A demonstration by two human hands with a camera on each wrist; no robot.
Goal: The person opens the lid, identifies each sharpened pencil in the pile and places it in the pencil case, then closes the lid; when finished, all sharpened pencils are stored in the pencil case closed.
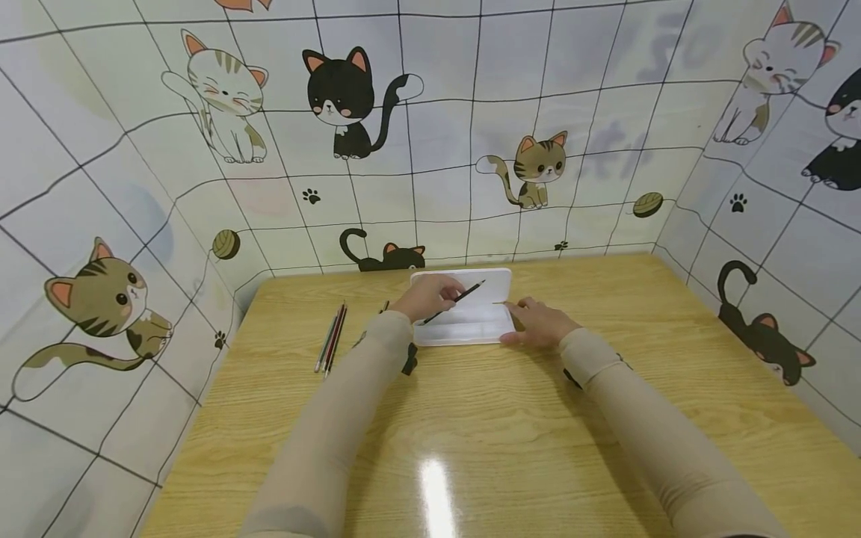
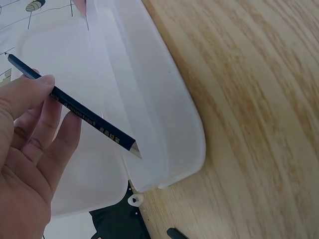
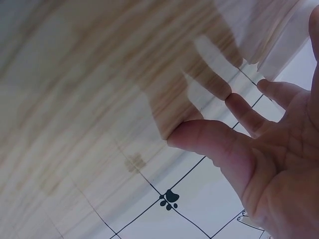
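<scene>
A white plastic pencil case [image 1: 494,329] lies opened near the back of the table, its lid tilted back. Between thumb and fingers, my left hand [image 1: 430,297] pinches a dark pencil [image 1: 472,290] slantwise over the case. In the left wrist view, gold lettering runs along the pencil [image 2: 89,117], and its lower end overlaps the case's long compartment [image 2: 149,124]. My right hand [image 1: 541,323] rests at the case's right end with fingers loosely extended. In the right wrist view, the thumb of the right hand [image 3: 269,144] meets the glossy tabletop close to the case's edge [image 3: 286,50].
Several pencils [image 1: 331,340] lie side by side on the wooden table [image 1: 511,448], left of the left forearm. A dark tip [image 1: 384,305] shows behind the left wrist. Cat-printed wall covering [image 1: 444,194] rises behind the table and at both sides.
</scene>
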